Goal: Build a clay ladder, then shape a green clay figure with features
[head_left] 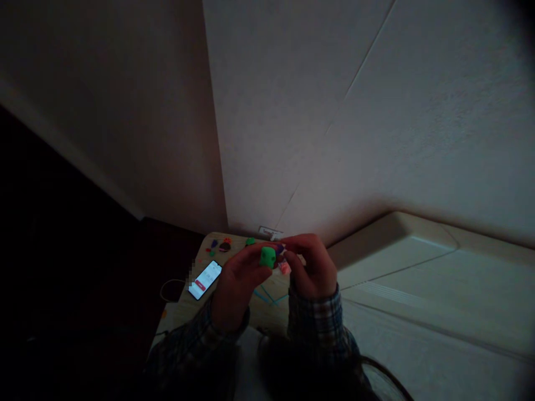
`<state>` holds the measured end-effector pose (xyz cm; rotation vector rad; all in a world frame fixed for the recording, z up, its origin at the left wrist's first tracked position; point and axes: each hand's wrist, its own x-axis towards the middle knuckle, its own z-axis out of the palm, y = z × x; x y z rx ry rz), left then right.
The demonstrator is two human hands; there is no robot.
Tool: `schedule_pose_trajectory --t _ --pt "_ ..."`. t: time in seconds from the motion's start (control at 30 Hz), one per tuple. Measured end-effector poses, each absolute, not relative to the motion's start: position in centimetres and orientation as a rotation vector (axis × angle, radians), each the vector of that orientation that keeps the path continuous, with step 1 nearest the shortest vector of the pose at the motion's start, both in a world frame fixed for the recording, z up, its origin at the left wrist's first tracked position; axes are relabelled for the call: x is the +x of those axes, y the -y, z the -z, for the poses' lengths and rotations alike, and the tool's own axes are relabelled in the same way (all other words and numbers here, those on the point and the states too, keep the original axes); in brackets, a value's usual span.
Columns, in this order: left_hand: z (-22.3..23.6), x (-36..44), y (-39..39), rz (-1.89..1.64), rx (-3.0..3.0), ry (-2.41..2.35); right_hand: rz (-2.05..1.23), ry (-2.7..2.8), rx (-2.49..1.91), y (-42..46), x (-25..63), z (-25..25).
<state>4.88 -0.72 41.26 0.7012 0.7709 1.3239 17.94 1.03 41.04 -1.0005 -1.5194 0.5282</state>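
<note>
My left hand (234, 281) is closed around a small bright green piece (267, 257), roughly square with dark spots on it. Its fingers and thumb grip the piece from the left. Close against its right side my right hand (312, 268) is closed, with thumb and fingertips pinching a small purple piece (280, 250). The two pieces look close together; I cannot tell whether they are joined. Just below the right fingertips shows a pinkish-red and white thing (285, 268), partly hidden and too dim to name.
Under the hands is a small wooden table (238, 243). A lit phone (204, 279) lies at its left, near several small coloured pieces (214, 246). Another green piece (249, 241) sits farther back. Thin turquoise strips (267, 297) lie below the hands. A pale wall (292, 111) rises behind.
</note>
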Motion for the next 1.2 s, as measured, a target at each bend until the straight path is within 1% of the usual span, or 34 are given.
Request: schedule_pose_trajectory --t 0.1,0.17,0.23,0.33,0.4,0.5,0.63,0.77,0.8,0.9,1.0,1.1,1.2 --pt "-41.2 4.8 0.6 -1.323 0.638 -0.775 -0.523 1.456 -1.084 -1.7 19.3 -38.7" --pt "-41.1 4.8 0.6 -1.330 0.592 -0.762 -0.581 1.381 -1.250 -2.5 20.7 -35.6" --pt "-41.1 4.7 0.5 -1.332 0.557 -0.730 -0.741 1.288 -1.467 -3.2 22.2 -31.8" --pt "-40.9 4.6 0.4 -1.328 0.550 -0.703 -0.840 1.267 -1.552 -3.5 23.5 -27.0" --pt "-40.8 4.6 0.4 -1.311 0.570 -0.709 -0.872 1.266 -1.570 -2.9 23.7 -25.1" --pt "-40.6 4.6 0.3 -1.293 0.586 -0.732 -0.905 1.271 -1.565 -2.1 23.4 -24.4" --pt "-40.6 4.9 0.3 -1.261 0.587 -0.764 -0.919 1.301 -1.489 -2.1 22.9 -25.6" --pt "-40.7 5.1 0.2 -1.250 0.578 -0.799 -0.876 1.359 -1.342 -2.0 22.6 -29.5" --pt "-40.7 5.1 0.2 -1.242 0.578 -0.811 -0.836 1.381 -1.279 -1.8 22.4 -31.0" --pt "-40.8 5.3 0.3 -1.197 0.592 -0.853 -0.554 1.636 -0.981 -1.0 21.8 -35.7" --pt "-40.9 5.6 0.4 -1.169 0.607 -0.868 -0.329 1.857 -0.947 -0.5 21.2 -39.4" --pt "-40.9 6.0 0.7 -1.150 0.609 -0.859 -0.220 1.945 -0.950 -0.5 20.7 -40.7" --pt "-40.9 6.1 0.8 -1.146 0.591 -0.855 -0.149 1.989 -0.943 -0.8 20.5 -40.6"
